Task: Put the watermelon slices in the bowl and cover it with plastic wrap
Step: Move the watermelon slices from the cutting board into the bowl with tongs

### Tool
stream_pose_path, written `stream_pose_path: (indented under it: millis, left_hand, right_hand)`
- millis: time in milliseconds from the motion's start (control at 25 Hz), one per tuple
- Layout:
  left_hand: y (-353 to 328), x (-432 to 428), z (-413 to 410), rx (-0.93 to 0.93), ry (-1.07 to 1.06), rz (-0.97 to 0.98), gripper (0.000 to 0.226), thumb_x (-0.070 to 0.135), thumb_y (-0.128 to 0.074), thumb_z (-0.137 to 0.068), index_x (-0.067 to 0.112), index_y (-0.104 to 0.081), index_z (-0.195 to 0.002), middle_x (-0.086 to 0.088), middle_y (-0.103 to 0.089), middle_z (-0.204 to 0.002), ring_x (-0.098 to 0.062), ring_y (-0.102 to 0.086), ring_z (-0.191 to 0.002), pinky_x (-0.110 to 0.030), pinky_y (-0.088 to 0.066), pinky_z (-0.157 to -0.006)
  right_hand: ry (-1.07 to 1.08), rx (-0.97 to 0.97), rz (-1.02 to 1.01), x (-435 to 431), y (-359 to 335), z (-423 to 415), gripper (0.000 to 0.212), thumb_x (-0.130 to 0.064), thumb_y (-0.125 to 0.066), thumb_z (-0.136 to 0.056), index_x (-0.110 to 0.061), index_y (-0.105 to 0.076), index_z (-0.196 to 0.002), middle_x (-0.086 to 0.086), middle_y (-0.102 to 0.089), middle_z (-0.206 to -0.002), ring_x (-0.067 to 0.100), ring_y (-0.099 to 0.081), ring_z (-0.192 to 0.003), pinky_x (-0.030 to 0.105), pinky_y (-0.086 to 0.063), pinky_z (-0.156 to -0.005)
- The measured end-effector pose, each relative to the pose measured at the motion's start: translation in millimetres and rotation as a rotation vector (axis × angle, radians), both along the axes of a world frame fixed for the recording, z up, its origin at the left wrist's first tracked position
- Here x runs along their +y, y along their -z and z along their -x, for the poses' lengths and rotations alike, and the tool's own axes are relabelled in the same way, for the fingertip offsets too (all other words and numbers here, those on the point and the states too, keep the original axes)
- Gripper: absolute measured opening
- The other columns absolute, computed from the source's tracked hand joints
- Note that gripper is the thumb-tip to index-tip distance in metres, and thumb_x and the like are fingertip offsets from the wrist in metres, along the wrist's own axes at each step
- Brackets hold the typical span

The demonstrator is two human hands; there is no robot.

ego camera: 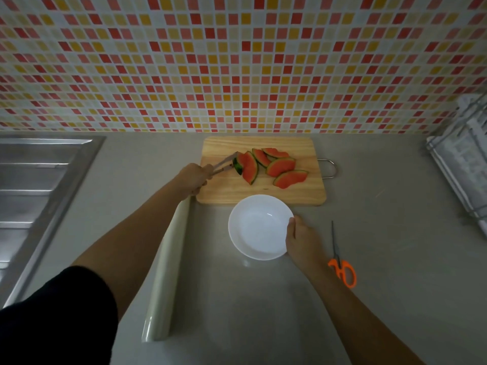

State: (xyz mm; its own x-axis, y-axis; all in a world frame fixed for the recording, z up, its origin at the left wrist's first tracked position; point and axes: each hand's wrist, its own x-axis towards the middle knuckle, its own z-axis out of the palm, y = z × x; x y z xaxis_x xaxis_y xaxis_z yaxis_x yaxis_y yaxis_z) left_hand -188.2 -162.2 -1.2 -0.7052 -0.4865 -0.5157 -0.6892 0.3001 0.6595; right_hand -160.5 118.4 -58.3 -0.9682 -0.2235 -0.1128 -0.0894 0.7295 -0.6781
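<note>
Several watermelon slices (pixel 280 167) lie on a wooden cutting board (pixel 290 196) near the tiled wall. My left hand (pixel 193 179) holds metal tongs (pixel 224 163), whose tips pinch the rind of the leftmost slice (pixel 247 167). An empty white bowl (pixel 257 227) stands on the counter just in front of the board. My right hand (pixel 300 239) grips the bowl's right rim. A roll of plastic wrap (pixel 167 270) lies lengthwise on the counter left of the bowl, partly under my left forearm.
Orange-handled scissors (pixel 341 262) lie right of the bowl. A steel sink with drainboard (pixel 39 193) fills the left side. A dish rack with cloth (pixel 463 164) stands at the far right. The board's metal handle (pixel 330 168) sticks out to the right.
</note>
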Motion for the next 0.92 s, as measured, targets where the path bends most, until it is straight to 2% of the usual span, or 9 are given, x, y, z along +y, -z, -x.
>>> stream_pose_path:
  millis: [200,440,600,760,840,920]
  left_hand:
    - [2,-6,1,0.113,-0.062,-0.035,0.039,0.035,-0.047,-0.089,0.002,-0.067,-0.097,-0.004,-0.050,-0.069,-0.017,-0.040,-0.052,-0.023,-0.032,-0.048]
    - [2,5,5,0.069,-0.025,0.024,0.029,0.037,-0.053,-0.084,0.012,-0.062,-0.072,-0.002,-0.053,-0.065,-0.015,-0.041,-0.049,-0.022,-0.034,-0.045]
    - [7,10,5,0.076,-0.096,-0.060,0.022,0.028,-0.060,-0.085,0.006,-0.064,-0.086,-0.003,-0.052,-0.068,-0.015,-0.035,-0.047,-0.023,-0.029,-0.042]
    - [1,15,-3,0.149,-0.141,-0.063,0.018,0.021,-0.059,-0.088,0.003,-0.064,-0.085,-0.005,-0.051,-0.068,-0.015,-0.037,-0.051,-0.023,-0.030,-0.046]
    - [-13,14,-15,0.219,-0.074,-0.075,0.019,0.020,-0.059,-0.087,0.004,-0.065,-0.079,-0.005,-0.049,-0.065,-0.015,-0.036,-0.052,-0.025,-0.029,-0.048]
    - [-29,8,-34,0.224,0.098,-0.168,0.021,0.019,-0.058,-0.086,0.007,-0.065,-0.071,-0.003,-0.044,-0.059,-0.014,-0.033,-0.051,-0.025,-0.027,-0.049]
  right_hand:
    - [0.012,-0.013,-0.001,-1,-1,-1,0.037,-0.025,-0.028,-0.099,-0.001,-0.056,-0.105,0.017,-0.067,-0.085,0.032,-0.061,-0.081,0.030,-0.038,-0.064]
    - [0.001,-0.013,0.008,0,-6,-2,0.035,-0.024,-0.029,-0.099,-0.002,-0.055,-0.107,0.018,-0.066,-0.085,0.033,-0.062,-0.081,0.036,-0.046,-0.067]
    - [0.003,-0.021,0.019,1,-6,-3,0.035,-0.024,-0.029,-0.099,-0.002,-0.056,-0.104,0.016,-0.066,-0.085,0.032,-0.062,-0.081,0.033,-0.043,-0.066]
    - [-0.008,-0.035,0.024,2,-7,-2,0.035,-0.026,-0.028,-0.100,-0.004,-0.055,-0.107,0.015,-0.065,-0.089,0.031,-0.061,-0.084,0.032,-0.042,-0.068]
    - [-0.015,-0.040,0.019,1,-10,-1,0.036,-0.026,-0.027,-0.100,-0.004,-0.054,-0.108,0.015,-0.065,-0.089,0.030,-0.060,-0.083,0.033,-0.044,-0.068]
    - [-0.024,-0.043,0.012,1,-12,-2,0.037,-0.026,-0.027,-0.100,-0.004,-0.054,-0.108,0.014,-0.065,-0.089,0.028,-0.058,-0.081,0.033,-0.043,-0.067]
